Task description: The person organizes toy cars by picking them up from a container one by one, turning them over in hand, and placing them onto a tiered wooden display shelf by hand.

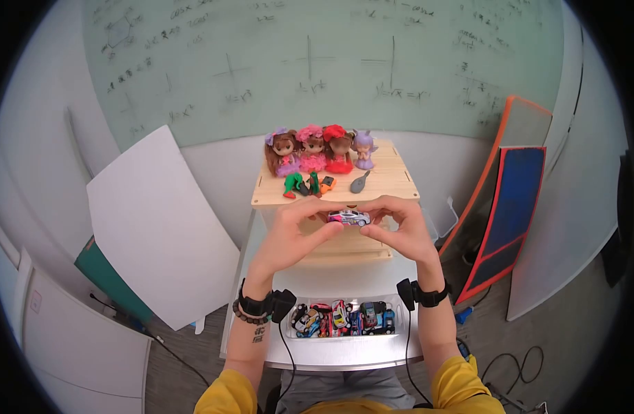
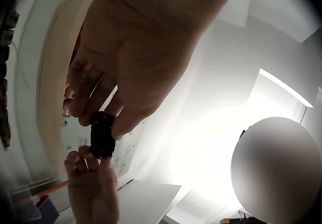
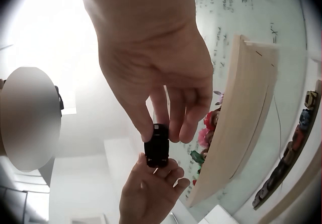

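Observation:
Between the hands, raised before the front edge of the wooden stand (image 1: 393, 185), is a small silver and pink toy car (image 1: 349, 219). The left hand (image 1: 297, 231) pinches one end of it between thumb and fingers. At the other end, the right hand (image 1: 399, 230) pinches it in the same way. From below, the left wrist view shows the car's black underside (image 2: 102, 136), with the thumbs on one side and the fingers on the other. In the right wrist view the dark base (image 3: 157, 148) likewise spans both hands' fingertips.
A clear tray (image 1: 344, 336) of several toy cars stands on the table (image 1: 262, 348) below the hands. Dolls (image 1: 311, 155), a purple figurine (image 1: 364, 150), small green and orange toys (image 1: 296, 183) and a grey teardrop-shaped item (image 1: 360, 181) are on the stand. Boards (image 1: 158, 228) lean at both sides.

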The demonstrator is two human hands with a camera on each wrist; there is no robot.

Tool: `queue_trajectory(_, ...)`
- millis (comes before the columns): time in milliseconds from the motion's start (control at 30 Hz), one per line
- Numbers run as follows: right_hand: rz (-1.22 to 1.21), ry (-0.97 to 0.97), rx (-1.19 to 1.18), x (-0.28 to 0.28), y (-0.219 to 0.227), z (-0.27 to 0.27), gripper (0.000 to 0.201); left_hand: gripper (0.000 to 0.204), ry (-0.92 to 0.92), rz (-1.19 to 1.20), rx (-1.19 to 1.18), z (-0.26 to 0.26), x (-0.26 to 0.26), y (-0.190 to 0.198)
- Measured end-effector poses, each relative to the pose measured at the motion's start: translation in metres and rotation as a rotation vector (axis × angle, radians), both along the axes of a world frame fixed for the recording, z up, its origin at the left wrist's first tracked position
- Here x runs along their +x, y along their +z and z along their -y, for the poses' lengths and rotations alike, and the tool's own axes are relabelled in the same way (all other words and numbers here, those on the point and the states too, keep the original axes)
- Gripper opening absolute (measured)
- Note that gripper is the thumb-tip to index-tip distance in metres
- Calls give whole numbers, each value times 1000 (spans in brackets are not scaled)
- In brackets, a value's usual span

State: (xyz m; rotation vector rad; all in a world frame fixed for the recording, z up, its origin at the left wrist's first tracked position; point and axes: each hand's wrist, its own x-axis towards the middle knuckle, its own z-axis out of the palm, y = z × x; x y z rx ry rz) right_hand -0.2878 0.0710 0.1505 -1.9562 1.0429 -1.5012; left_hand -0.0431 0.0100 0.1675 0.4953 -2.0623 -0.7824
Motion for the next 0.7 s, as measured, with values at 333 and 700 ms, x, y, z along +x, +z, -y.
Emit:
queue_trajectory(333, -163, -129, -86, -6, 3, -17, 32, 38, 7, 38, -139, -6, -6, -6)
queue_trajectory(700, -211, -136, -148, -5, 5, -19, 30, 40, 39, -32, -152, -4, -11, -13)
